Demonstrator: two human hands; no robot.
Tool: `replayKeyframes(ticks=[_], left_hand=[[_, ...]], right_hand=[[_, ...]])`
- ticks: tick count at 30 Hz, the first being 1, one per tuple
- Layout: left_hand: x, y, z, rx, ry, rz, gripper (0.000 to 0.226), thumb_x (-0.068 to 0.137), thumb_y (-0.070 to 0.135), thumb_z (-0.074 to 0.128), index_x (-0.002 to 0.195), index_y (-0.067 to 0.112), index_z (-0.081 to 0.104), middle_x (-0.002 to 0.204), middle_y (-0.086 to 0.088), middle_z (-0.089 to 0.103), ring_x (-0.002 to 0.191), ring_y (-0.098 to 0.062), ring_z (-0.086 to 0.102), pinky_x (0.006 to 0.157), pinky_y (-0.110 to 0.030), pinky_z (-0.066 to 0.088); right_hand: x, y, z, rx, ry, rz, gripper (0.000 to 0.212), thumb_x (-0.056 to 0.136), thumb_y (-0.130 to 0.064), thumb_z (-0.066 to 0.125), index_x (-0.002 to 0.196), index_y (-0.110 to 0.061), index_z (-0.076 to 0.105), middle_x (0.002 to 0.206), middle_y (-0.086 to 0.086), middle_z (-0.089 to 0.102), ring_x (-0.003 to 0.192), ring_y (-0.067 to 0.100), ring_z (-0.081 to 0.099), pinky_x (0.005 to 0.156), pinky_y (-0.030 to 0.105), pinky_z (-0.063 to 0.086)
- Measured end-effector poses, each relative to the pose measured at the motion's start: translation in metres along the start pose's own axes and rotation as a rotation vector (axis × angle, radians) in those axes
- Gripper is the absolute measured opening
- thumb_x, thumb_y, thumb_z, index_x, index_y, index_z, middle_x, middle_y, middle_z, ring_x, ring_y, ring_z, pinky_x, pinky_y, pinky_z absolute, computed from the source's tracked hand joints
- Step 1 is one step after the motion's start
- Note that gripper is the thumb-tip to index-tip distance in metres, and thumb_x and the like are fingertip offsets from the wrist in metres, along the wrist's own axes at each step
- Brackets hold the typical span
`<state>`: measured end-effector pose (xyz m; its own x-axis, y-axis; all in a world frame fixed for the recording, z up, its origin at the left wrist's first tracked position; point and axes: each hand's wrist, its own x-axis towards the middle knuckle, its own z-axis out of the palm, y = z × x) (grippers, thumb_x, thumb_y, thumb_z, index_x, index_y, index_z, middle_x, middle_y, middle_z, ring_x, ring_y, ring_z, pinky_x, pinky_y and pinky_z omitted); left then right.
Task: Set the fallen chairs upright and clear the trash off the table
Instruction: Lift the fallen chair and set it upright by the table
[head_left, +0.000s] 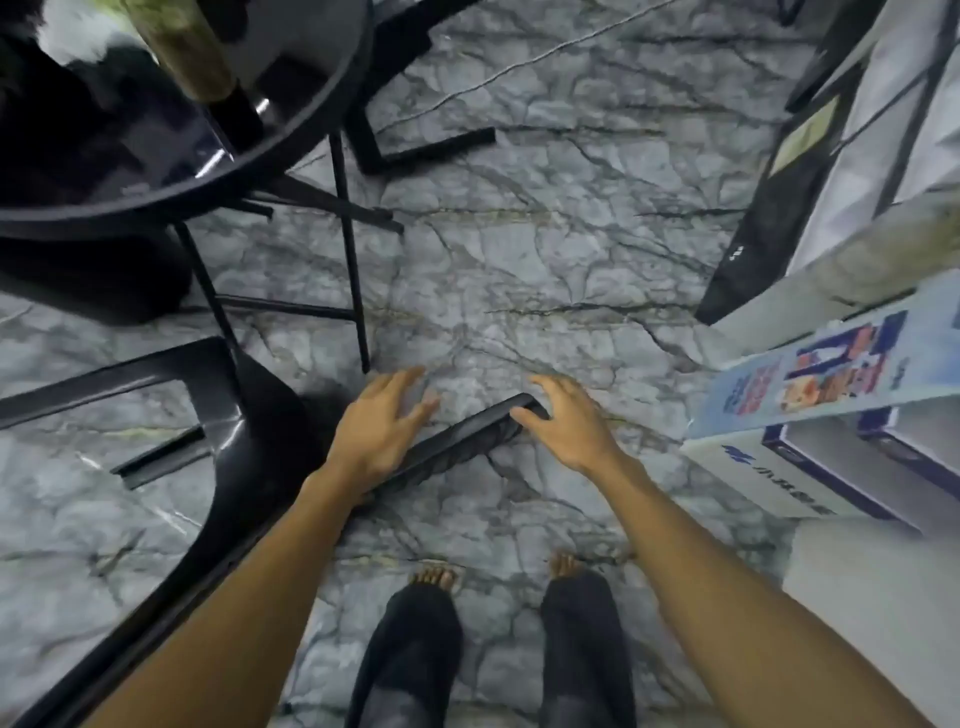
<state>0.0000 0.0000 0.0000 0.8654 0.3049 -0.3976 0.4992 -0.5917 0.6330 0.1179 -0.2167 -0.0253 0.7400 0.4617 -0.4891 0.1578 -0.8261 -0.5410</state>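
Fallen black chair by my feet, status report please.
Left hand open, over the black chair's backrest edge. Right hand open, fingers at its top corner. Chair on its side. Round black table's legs close behind.

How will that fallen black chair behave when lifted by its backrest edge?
The fallen chair looks rigid: a moulded shell on straight legs, so it should pivot as one piece. The glossy backrest edge may be slippery under the left hand and right hand. On the smooth marble floor, its legs may slide.
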Motion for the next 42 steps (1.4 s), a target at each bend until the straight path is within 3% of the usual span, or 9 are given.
replayKeyframes(ticks=[5,11,17,23,26,31,34,39,42], left_hand=[[0.037,-0.033,0.081,0.011,0.074,-0.150,0.054,0.095,0.050,0.049,0.142,0.024,0.046,0.143,-0.002,0.049,0.131,-0.023,0.046,0.101,-0.034,0.036],[0.072,-0.066,0.149,0.017,0.053,-0.226,0.056,0.094,0.056,0.047,0.140,0.025,0.048,0.142,-0.005,0.051,0.131,-0.027,0.047,0.107,-0.043,0.039],[0.092,-0.083,0.182,0.013,0.077,-0.250,0.049,0.092,0.054,0.053,0.134,0.029,0.053,0.132,-0.003,0.058,0.122,-0.025,0.054,0.101,-0.041,0.043],[0.100,-0.073,0.199,0.030,0.070,-0.214,0.043,0.089,0.056,0.056,0.125,0.033,0.060,0.121,0.002,0.065,0.108,-0.021,0.061,0.090,-0.039,0.049],[0.104,-0.065,0.202,0.047,0.093,-0.204,0.040,0.089,0.051,0.060,0.123,0.031,0.061,0.119,0.003,0.064,0.105,-0.020,0.060,0.086,-0.039,0.049],[0.097,-0.068,0.196,0.108,0.088,-0.187,0.033,0.088,0.048,0.061,0.119,0.035,0.062,0.114,0.007,0.064,0.102,-0.020,0.060,0.080,-0.037,0.048],[0.085,-0.066,0.183,0.022,0.093,-0.173,0.039,0.084,0.049,0.067,0.120,0.035,0.063,0.117,0.014,0.065,0.105,-0.010,0.060,0.086,-0.032,0.048],[0.053,-0.048,0.132,-0.093,0.152,-0.083,0.042,0.077,0.042,0.077,0.115,0.028,0.070,0.098,0.029,0.064,0.095,0.005,0.062,0.083,-0.017,0.048],[0.011,-0.037,0.080,-0.102,0.216,-0.035,0.032,0.076,0.051,0.071,0.107,0.049,0.065,0.099,0.042,0.061,0.094,0.016,0.060,0.078,-0.006,0.043]], right_hand=[[0.074,0.063,0.037,-0.060,-0.156,-0.099,0.059,0.092,-0.053,0.052,0.142,-0.023,0.040,0.147,0.004,0.042,0.135,0.027,0.038,0.105,0.045,0.040],[0.127,0.116,0.073,-0.092,-0.245,-0.196,0.057,0.093,-0.053,0.051,0.141,-0.023,0.043,0.142,0.007,0.046,0.130,0.028,0.042,0.104,0.046,0.040],[0.155,0.138,0.088,-0.012,-0.269,-0.282,0.040,0.094,-0.040,0.056,0.128,-0.018,0.056,0.124,0.009,0.059,0.111,0.025,0.055,0.084,0.026,0.040],[0.156,0.143,0.086,0.086,-0.237,-0.328,0.027,0.091,-0.033,0.064,0.114,-0.017,0.064,0.107,0.004,0.070,0.094,0.019,0.062,0.074,0.022,0.044],[0.154,0.142,0.084,0.155,-0.216,-0.298,0.025,0.088,-0.033,0.067,0.110,-0.020,0.067,0.101,-0.001,0.071,0.090,0.013,0.063,0.072,0.015,0.044],[0.147,0.140,0.085,0.173,-0.219,-0.304,0.027,0.087,-0.037,0.068,0.108,-0.021,0.068,0.096,-0.004,0.071,0.086,0.013,0.064,0.072,0.023,0.048],[0.134,0.128,0.080,0.180,-0.156,-0.339,0.030,0.084,-0.042,0.069,0.108,-0.025,0.070,0.094,-0.004,0.073,0.084,0.013,0.066,0.071,0.028,0.051],[0.099,0.076,0.063,0.207,-0.066,-0.477,0.036,0.081,-0.052,0.067,0.108,-0.029,0.070,0.096,-0.005,0.075,0.088,0.013,0.068,0.072,0.034,0.055],[0.071,0.036,0.048,0.330,-0.136,-0.511,0.042,0.080,-0.050,0.070,0.117,-0.030,0.066,0.107,-0.007,0.074,0.100,0.005,0.066,0.081,0.022,0.053]])
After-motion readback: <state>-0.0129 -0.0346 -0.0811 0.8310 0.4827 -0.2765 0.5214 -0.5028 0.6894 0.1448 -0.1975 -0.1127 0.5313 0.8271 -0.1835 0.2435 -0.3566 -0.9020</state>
